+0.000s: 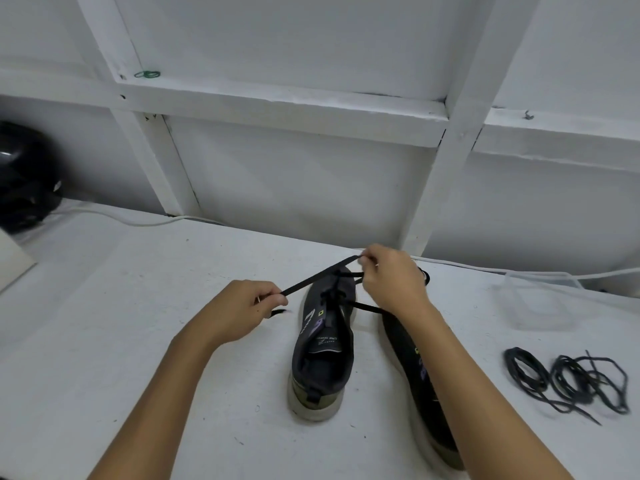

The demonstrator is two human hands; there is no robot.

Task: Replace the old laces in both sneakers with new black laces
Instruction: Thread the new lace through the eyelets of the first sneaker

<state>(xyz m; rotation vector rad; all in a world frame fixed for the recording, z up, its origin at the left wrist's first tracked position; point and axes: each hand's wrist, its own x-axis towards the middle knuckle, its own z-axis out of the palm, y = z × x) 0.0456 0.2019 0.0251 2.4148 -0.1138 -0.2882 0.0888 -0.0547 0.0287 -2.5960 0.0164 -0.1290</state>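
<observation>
Head view, looking down on a white table point(145, 341), with everything placed here from the near sneaker point(323, 344) at its centre. Just right of that sneaker lies the second sneaker point(412, 355), half hidden under the right forearm, so its lacing cannot be judged. Well to the right, two loose bundles of black laces point(568, 382) rest on the table; whether they are old or new cannot be told. Beyond those, a clear plastic bag point(540, 299) lies flat. Far to the left, by the wall, sits a dark helmet point(24, 174).

Above the sneaker's toe, a black lace point(311, 280) is stretched taut between both hands. The left hand point(239, 313) pinches one end just left of the shoe, fingers curled round it. The right hand point(394, 282), over the toe, pinches the other stretch between thumb and fingertips. The lace already crosses the lower eyelets, while the upper eyelets near the tongue stand bare.

By these signs the relacing of this sneaker looks about half done: the upper rows and the tying remain, and the second sneaker may still be waiting.
</observation>
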